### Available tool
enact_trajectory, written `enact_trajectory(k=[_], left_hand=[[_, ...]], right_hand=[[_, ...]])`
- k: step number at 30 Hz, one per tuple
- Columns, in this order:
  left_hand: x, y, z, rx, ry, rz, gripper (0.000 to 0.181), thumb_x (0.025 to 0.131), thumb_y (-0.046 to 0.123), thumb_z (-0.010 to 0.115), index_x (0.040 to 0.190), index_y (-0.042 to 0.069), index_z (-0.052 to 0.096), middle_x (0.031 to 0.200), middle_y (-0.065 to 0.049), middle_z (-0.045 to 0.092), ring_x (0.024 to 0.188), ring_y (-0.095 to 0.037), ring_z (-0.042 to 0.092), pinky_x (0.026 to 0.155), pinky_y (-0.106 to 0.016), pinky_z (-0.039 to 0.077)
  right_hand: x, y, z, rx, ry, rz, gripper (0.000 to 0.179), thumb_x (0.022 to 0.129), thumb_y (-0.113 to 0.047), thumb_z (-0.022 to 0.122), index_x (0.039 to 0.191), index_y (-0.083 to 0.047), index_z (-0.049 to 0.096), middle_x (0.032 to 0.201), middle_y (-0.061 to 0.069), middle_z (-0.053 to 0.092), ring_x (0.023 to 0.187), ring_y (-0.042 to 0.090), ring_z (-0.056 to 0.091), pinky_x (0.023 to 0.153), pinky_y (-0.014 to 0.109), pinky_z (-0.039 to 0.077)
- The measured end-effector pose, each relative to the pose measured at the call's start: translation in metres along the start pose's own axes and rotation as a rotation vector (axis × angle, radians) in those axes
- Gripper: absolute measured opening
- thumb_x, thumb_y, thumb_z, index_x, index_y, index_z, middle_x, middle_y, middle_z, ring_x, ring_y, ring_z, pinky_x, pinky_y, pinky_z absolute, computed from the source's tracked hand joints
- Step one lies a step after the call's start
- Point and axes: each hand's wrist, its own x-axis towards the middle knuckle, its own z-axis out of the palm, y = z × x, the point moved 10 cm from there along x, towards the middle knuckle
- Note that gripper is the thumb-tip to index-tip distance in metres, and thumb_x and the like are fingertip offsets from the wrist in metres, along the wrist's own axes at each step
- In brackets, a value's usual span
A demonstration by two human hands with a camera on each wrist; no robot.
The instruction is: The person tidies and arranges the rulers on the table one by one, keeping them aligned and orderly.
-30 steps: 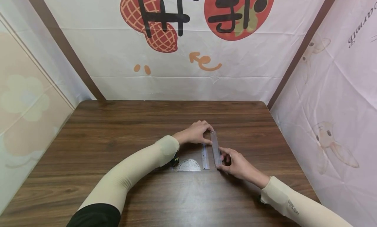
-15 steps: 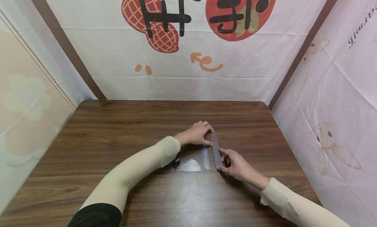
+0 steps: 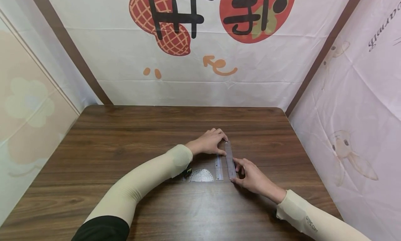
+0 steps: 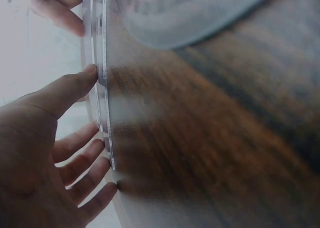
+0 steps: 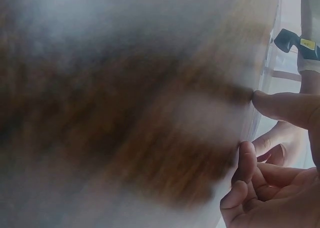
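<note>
A clear ruler (image 3: 230,160) lies lengthwise away from me near the middle of the table. At its far end, the fingertips of my left hand (image 3: 209,142) touch it, with the thumb by its left edge. My right hand (image 3: 252,174) holds the near end, thumb at the near corner and index finger along the right edge; its other fingers are curled. Just left of it lies a second clear ruler (image 3: 219,168), its far part hidden by my left hand. Beside that is a clear protractor (image 3: 201,175), flat edge toward me.
The brown wooden table (image 3: 150,213) has printed cloth walls (image 3: 175,91) behind and at both sides. A small black device (image 3: 187,172) with a yellow mark sits under my left wrist, partly hidden. Something transparent beside the protractor is too faint to tell.
</note>
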Motion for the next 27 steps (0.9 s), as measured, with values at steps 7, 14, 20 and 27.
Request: enact_trajectory(k=[7, 14, 20, 27], left_hand=[[-0.002, -0.001, -0.001, 0.013, 0.006, -0.008, 0.061, 0.095, 0.053, 0.080, 0.141, 0.016, 0.064, 0.148, -0.006, 0.054, 0.130, -0.026, 0.051, 0.113, -0.046, 0.042], [-0.004, -0.002, -0.002, 0.019, 0.009, -0.015, 0.061, 0.095, 0.053, 0.080, 0.141, 0.016, 0.064, 0.147, -0.007, 0.055, 0.130, -0.027, 0.051, 0.114, -0.047, 0.042], [-0.007, -0.001, -0.003, 0.003, 0.013, -0.011, 0.061, 0.096, 0.052, 0.080, 0.142, 0.015, 0.064, 0.147, -0.007, 0.055, 0.131, -0.027, 0.051, 0.115, -0.047, 0.041], [-0.013, 0.000, -0.011, -0.038, 0.030, -0.003, 0.061, 0.098, 0.050, 0.078, 0.145, 0.015, 0.063, 0.145, -0.005, 0.056, 0.128, -0.024, 0.053, 0.115, -0.046, 0.040]], right_hand=[[0.000, -0.002, 0.000, 0.003, -0.002, -0.014, 0.068, 0.085, -0.010, 0.092, 0.140, 0.013, 0.060, 0.099, 0.003, 0.063, 0.079, 0.009, 0.054, 0.070, 0.025, 0.048], [0.001, -0.004, 0.001, 0.004, -0.014, -0.009, 0.068, 0.086, -0.011, 0.092, 0.141, 0.012, 0.059, 0.099, 0.003, 0.063, 0.082, 0.011, 0.056, 0.072, 0.026, 0.050], [0.001, -0.003, 0.001, -0.010, -0.032, 0.021, 0.068, 0.087, -0.010, 0.090, 0.144, 0.011, 0.058, 0.100, 0.003, 0.062, 0.084, 0.012, 0.056, 0.074, 0.027, 0.050], [-0.001, -0.003, -0.003, -0.020, -0.036, 0.041, 0.070, 0.088, -0.015, 0.091, 0.146, 0.008, 0.058, 0.101, 0.002, 0.062, 0.087, 0.013, 0.058, 0.077, 0.029, 0.052]])
